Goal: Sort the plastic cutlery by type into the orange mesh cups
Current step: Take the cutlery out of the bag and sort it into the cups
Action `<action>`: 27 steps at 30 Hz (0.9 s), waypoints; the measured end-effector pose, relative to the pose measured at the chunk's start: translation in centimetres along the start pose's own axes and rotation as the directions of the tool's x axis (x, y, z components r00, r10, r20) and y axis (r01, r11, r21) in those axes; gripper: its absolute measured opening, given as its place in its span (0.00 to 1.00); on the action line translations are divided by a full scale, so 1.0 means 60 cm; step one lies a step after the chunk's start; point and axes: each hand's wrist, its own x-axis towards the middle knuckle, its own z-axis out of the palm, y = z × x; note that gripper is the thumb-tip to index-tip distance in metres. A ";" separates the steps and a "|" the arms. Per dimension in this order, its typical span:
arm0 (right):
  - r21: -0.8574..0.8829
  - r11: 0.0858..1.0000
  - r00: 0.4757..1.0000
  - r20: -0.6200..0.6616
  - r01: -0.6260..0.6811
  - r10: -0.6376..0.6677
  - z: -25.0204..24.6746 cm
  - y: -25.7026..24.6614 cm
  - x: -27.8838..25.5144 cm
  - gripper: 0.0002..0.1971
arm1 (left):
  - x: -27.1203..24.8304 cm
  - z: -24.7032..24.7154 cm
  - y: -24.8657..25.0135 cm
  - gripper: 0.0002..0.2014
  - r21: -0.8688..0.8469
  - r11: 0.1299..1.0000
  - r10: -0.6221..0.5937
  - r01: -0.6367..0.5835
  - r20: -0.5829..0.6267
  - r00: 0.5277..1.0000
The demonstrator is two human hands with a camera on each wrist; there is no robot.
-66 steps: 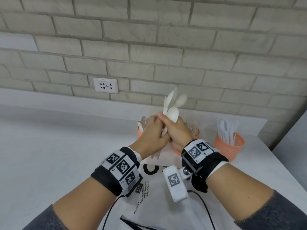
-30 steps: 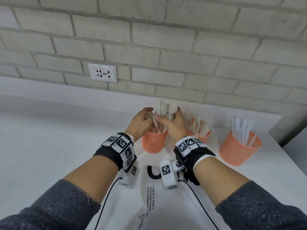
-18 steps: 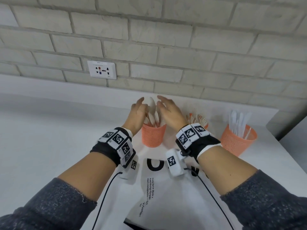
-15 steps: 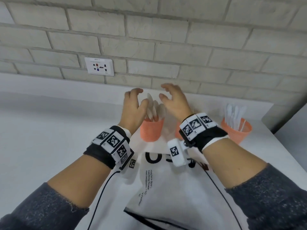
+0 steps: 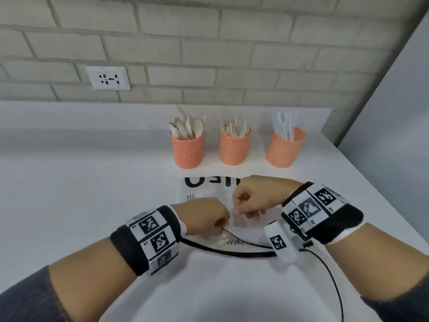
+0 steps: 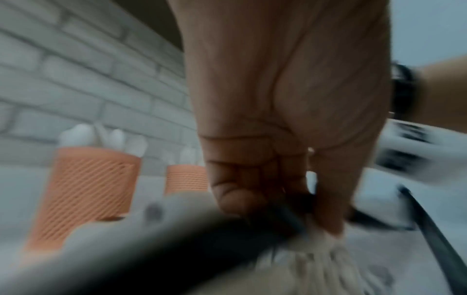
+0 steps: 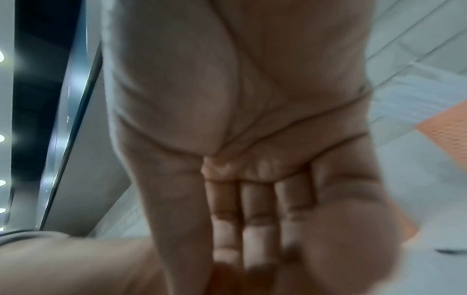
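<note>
The left hand [image 5: 204, 219] pinches the bag's [image 5: 209, 275] black handle [image 5: 232, 253], the right hand [image 5: 253, 198] is curled with nothing visible in it; a strong pull may drag the bag into the cups [image 5: 234, 147].

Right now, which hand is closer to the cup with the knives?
Right. The right hand sits in front of the knife cup, slightly to its left; the left hand is farther left and nearer the person.

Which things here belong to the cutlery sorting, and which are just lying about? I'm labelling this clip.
Part of the job:
- left cup holding spoons
- middle cup holding forks
- right cup holding knives
- left hand, gripping the bag's mouth
- right hand

Just around:
- white printed bag
- wall socket
- black cable
</note>
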 end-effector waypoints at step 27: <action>-0.419 0.869 0.940 -0.314 -0.262 0.132 0.069 0.063 0.079 0.42 | -0.031 -0.056 -0.006 0.30 -0.237 0.971 -0.116 -0.014 -0.524 0.844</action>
